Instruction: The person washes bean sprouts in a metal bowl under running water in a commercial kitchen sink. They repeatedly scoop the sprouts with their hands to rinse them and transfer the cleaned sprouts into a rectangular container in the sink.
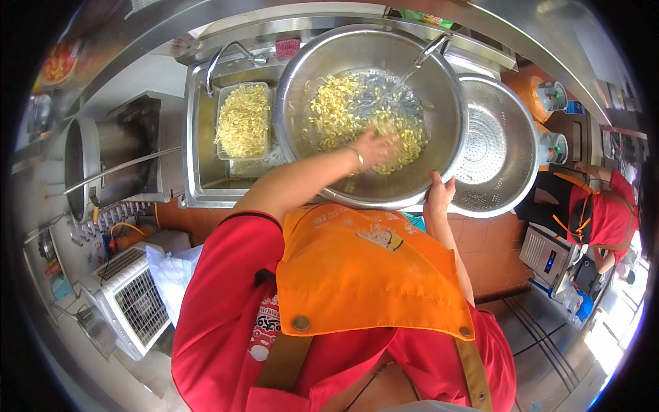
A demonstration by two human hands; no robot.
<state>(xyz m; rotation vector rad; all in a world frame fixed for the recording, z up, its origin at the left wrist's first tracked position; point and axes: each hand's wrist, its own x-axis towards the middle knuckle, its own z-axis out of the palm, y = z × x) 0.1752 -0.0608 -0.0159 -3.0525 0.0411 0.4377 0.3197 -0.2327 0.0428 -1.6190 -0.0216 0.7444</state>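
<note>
A large stainless steel bowl (448, 123) holds water and loose bean sprouts (334, 98). Water runs into it from a faucet (430, 50) at its upper right. My left hand (378, 149), blurred and with fingers apart, is among the sprouts and grips nothing that I can make out. With my right hand (440, 193) I grip the bowl's near right rim, thumb on top. Left of the bowl, a clear plastic container (222, 110) heaped with bean sprouts stands in the sink basin. A steel colander (522, 149) lies right of the bowl, partly hidden behind it.
A second faucet (208, 72) arches over the metal sink (193, 154). A pink sponge or cloth (287, 48) lies behind it. A big metal pot (82, 170) with a long rod is at left, an air cooler (141, 304) below. A co-worker (612, 211) stands at far right.
</note>
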